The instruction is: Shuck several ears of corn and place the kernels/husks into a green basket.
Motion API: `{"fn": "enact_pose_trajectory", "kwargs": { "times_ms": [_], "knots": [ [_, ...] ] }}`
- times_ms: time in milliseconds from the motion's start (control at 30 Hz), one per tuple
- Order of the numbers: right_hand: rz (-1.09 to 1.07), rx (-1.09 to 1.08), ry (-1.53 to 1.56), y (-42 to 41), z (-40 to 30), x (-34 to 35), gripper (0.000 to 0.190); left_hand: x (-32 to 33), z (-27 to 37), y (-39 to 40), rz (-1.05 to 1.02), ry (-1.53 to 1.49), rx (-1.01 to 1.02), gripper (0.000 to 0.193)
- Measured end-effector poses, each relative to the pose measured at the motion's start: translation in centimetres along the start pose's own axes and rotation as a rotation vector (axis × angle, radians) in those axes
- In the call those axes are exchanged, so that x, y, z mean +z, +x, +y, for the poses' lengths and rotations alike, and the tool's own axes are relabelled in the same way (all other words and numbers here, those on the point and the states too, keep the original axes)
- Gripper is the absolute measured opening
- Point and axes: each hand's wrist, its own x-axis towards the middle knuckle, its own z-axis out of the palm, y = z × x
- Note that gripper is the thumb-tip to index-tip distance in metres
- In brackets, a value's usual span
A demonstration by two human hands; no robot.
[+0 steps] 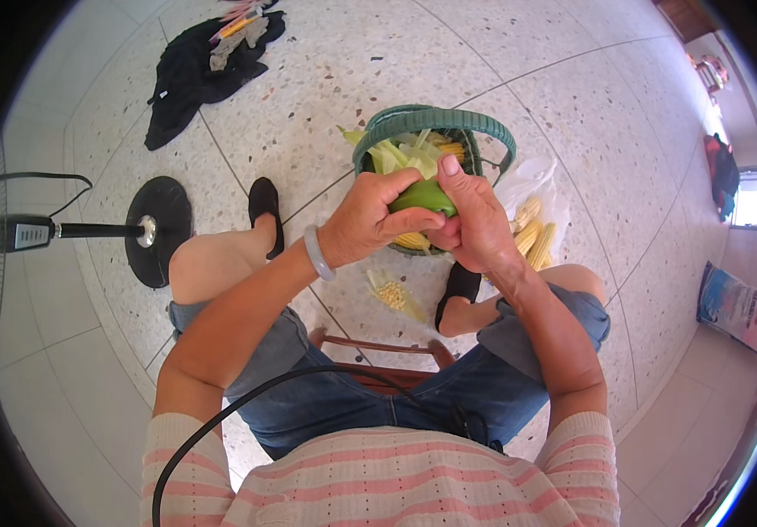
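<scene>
Both my hands grip a smooth green corn husk [423, 196] above a green woven basket [434, 120]. My left hand [368, 214], with a pale bangle at the wrist, holds its left side between thumb and fingers. On the other side, my right hand [480, 227] has its thumb raised and its fingers curled against the green surface. Whether a cob is inside the husk cannot be seen. Pale husks [404, 157] and yellow corn cobs [452, 151] lie in the basket, partly hidden by my hands. Several husked cobs [536, 240] rest on a clear plastic bag [536, 179] to the right.
Loose corn kernels [391, 295] lie on a husk on the speckled floor between my feet. A fan's round black base [161, 230] stands left, with black cloth [187, 79] beyond it. A printed bag [737, 308] is far right. A black cable [246, 398] crosses my lap.
</scene>
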Motion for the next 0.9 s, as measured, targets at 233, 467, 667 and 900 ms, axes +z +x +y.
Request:
{"fn": "enact_pose_trajectory", "kwargs": {
  "times_ms": [233,467,667,900],
  "knots": [
    [0.092,0.098,-0.104,0.6,-1.5,-0.1,0.052,0.0,-0.9,0.2,0.052,-0.064,-0.013,0.036],
    [0.183,0.147,-0.419,0.1,-4.6,-3.0,0.051,-3.5,0.2,0.6,-0.08,0.554,-0.16,0.038],
    [-0.081,-0.123,-1.018,0.2,-2.2,-5.7,0.051,-3.0,-0.7,0.0,-0.123,0.883,-0.007,0.036],
    [0.179,0.008,-0.614,0.1,-3.0,-2.6,0.05,-2.7,-0.1,0.5,-0.086,0.71,-0.08,0.035]
  ]
}}
